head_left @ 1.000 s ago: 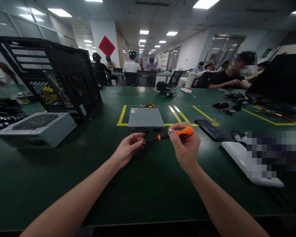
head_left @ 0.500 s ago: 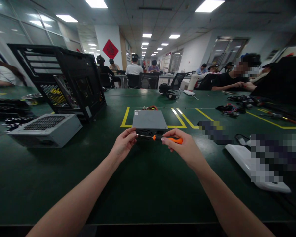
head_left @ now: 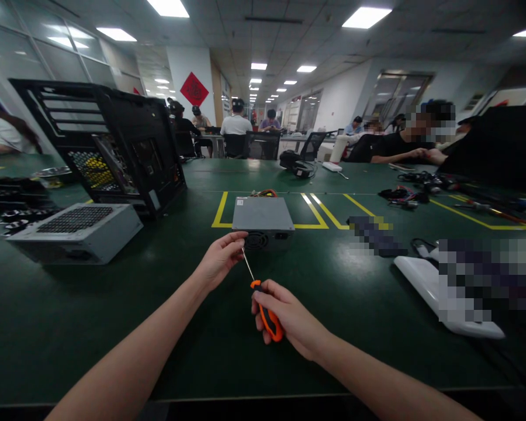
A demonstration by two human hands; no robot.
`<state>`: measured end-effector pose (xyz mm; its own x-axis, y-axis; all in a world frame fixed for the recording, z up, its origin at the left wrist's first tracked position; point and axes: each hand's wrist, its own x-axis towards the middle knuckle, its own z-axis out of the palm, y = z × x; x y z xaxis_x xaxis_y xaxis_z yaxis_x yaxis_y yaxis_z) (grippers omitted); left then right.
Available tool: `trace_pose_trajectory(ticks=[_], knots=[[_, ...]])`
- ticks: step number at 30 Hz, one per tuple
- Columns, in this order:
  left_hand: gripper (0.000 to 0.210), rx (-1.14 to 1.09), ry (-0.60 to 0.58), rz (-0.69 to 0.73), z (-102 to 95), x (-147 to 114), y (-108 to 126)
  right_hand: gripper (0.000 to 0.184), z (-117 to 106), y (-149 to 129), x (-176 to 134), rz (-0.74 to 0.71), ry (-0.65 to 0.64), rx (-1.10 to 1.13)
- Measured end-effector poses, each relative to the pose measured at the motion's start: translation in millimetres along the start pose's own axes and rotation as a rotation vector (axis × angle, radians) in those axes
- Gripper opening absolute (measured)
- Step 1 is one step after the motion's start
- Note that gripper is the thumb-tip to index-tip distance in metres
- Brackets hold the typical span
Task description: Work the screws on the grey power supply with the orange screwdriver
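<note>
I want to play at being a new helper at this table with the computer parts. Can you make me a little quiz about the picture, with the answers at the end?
1. Pick one: what is in the person's right grip?
A) a spoon
B) a screwdriver
C) a hammer
2. True or false: the black computer case stands to the left of the middle grey box.
3. Fill in the missing word: the tape lines on the green table are ____.

Key: 1. B; 2. true; 3. yellow
</note>
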<state>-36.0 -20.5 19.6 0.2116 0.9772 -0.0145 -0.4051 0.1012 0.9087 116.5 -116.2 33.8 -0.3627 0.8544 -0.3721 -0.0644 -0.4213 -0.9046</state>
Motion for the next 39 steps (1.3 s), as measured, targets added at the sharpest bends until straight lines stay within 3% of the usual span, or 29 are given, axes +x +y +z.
trace_pose_trajectory(ticks=[4, 11, 19, 39], knots=[[0.027, -0.037, -0.015, -0.053, 1.8, -1.5, -1.4, 0.012, 1.9, 1.6, -0.1, 0.076, -0.045, 0.202], [0.025, -0.105, 0.024, -0.167, 9.3, -3.4, -6.2, 0.014, -1.6, 2.5, 1.4, 0.048, -0.039, 0.478], [0.023, -0.012, 0.047, -0.201, 9.3, -3.1, -12.7, 0.014, -2.4, -3.1, -3.2, 0.027, 0.222, 0.631], [0.024, 0.023, 0.015, -0.187, 8.6, -5.3, -13.5, 0.013, -12.8, -3.8, 5.0, 0.010, 0.228, 0.606]])
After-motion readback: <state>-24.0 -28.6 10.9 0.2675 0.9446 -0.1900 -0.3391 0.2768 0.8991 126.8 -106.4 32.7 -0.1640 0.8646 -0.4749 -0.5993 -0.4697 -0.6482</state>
